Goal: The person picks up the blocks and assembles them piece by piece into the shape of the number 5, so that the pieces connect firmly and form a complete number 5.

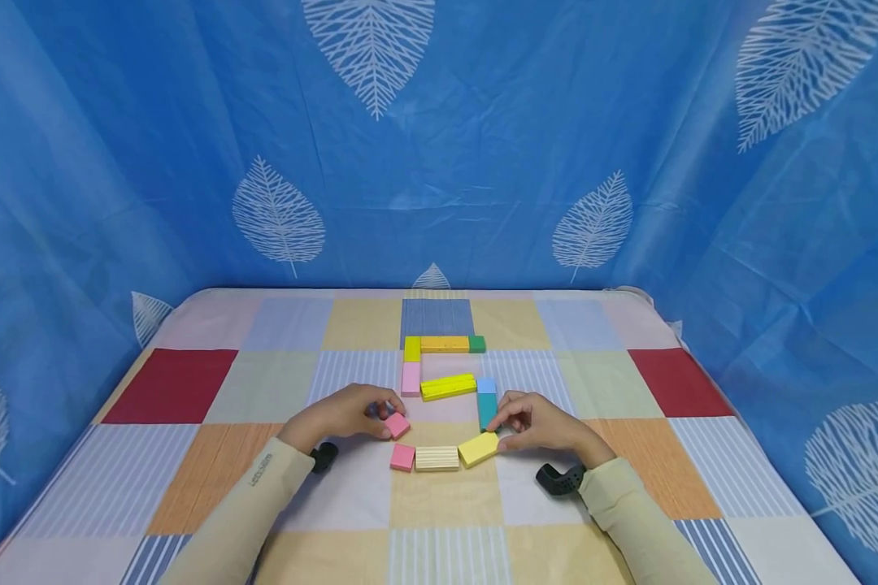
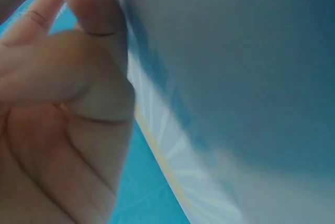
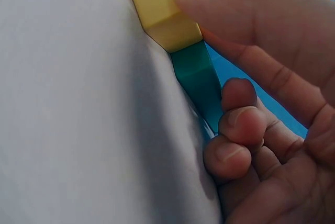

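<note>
My left hand (image 1: 354, 410) pinches a small pink block (image 1: 397, 426), tilted, between thumb and fingers; in the left wrist view the hand (image 2: 68, 93) shows but the block is hidden. On the other side, my right hand (image 1: 545, 422) holds a yellow block (image 1: 479, 449) at a slant, thumb on one side. In the right wrist view that yellow block (image 3: 165, 9) overlaps the end of a teal block (image 3: 199, 80), and the other fingers are curled near the cloth. A second pink block (image 1: 402, 457) and a ridged cream block (image 1: 436, 459) lie side by side between the hands.
Farther back, a line of blocks includes a green block (image 1: 476, 344), an orange block (image 1: 445, 344), a small yellow block (image 1: 413, 349) and a pale pink block (image 1: 410, 379). A bright yellow ridged block (image 1: 449, 387) lies aslant beside a light blue block (image 1: 486, 386). Patchwork cloth (image 1: 336, 496) covers the table.
</note>
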Demonstrator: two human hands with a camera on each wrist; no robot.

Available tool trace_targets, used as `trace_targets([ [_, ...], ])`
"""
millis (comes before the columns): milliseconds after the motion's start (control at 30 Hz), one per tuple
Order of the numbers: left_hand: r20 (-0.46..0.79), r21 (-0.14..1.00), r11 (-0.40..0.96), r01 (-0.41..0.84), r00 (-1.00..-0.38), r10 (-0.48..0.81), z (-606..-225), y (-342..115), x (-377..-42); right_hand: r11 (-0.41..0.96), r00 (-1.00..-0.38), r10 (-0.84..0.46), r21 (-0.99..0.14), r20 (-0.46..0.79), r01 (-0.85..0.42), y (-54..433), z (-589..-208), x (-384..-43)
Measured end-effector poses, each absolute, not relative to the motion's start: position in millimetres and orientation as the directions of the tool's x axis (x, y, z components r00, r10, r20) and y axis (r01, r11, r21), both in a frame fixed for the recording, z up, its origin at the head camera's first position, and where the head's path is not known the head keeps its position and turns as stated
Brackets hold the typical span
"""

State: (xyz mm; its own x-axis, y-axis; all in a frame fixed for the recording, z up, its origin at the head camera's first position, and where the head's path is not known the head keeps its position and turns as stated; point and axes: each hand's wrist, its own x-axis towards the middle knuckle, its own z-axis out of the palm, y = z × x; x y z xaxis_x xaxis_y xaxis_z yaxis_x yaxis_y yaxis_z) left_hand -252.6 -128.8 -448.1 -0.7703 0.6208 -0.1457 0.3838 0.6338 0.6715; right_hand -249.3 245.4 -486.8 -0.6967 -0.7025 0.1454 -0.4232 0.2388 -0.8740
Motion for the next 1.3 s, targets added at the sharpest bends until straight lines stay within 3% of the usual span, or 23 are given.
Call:
trace_targets([
  [1300,-0.121,0.714,0.589,0.379,-0.761,0.637,-440,-141,-233,0.225,-0.692,-0.708,-0.884,0.140,-0.409,244,-487,-250],
])
